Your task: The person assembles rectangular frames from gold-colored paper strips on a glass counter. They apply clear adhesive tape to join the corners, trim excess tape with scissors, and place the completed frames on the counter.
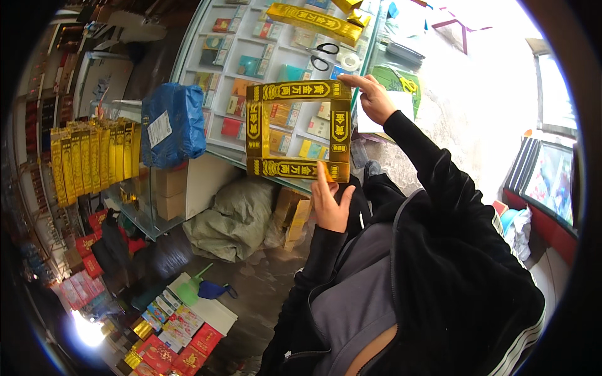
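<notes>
A rectangular gold and black cardboard frame [256, 128], printed in yellow and hollow in the middle, is in my two hands over the glass display counter [216, 139]. My right hand [377, 103] grips its upper right corner, with the index finger stretched along the edge. At the lower right corner, my left hand [330, 208] has its index finger on the printed face and its thumb apart; the other fingers are partly hidden. Beyond the frame, a long gold box [313, 24] lies on the glass near black-handled scissors [321, 56] and a white tape roll [348, 61].
Left of the counter hangs a row of gold strips [94, 156], beside a blue wrapped parcel [172, 125]. Below it, a grey-green sack [232, 219] and a cardboard carton [293, 213] stand on the floor. Red packets [207, 340] lie at the lower left.
</notes>
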A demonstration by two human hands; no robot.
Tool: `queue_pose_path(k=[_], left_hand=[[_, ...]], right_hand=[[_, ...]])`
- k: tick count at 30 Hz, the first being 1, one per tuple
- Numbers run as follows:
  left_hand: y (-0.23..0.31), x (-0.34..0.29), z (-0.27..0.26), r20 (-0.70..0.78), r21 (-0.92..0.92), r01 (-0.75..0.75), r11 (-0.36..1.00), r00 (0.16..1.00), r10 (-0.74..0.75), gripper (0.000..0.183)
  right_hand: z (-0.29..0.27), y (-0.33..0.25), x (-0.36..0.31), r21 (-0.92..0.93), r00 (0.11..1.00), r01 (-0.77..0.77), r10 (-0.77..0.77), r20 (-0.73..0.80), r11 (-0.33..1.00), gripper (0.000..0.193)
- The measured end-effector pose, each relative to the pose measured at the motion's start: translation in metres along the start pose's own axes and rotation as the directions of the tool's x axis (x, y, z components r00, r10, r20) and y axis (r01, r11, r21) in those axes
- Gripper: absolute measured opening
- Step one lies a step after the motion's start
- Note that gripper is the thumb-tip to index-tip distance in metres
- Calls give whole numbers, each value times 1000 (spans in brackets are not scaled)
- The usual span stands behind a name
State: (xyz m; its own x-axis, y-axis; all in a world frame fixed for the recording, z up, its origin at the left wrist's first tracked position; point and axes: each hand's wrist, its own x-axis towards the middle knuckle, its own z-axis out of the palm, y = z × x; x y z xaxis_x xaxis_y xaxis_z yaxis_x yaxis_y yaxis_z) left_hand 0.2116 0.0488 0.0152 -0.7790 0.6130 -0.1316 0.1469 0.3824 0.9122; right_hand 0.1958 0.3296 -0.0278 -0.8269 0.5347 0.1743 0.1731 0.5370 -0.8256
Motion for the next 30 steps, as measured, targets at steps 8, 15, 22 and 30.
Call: queue_pose_path(k=[8,15,22,30], left_hand=[[5,-10,22,89,96,-96,991,992,87,90],[2,-3,12,32,133,-89,987,996,86,87],[-2,2,8,26,141,-71,988,997,68,82],[-28,41,-62,-242,334,-38,942,962,125,91]], right_hand=[[2,16,13,9,999,7,-7,37,1000,73],[10,23,10,75,999,46,-44,-32,996,66],[10,23,9,101,998,54,-49,-44,993,62],[39,-13,-26,77,998,56,-57,5,995,83]])
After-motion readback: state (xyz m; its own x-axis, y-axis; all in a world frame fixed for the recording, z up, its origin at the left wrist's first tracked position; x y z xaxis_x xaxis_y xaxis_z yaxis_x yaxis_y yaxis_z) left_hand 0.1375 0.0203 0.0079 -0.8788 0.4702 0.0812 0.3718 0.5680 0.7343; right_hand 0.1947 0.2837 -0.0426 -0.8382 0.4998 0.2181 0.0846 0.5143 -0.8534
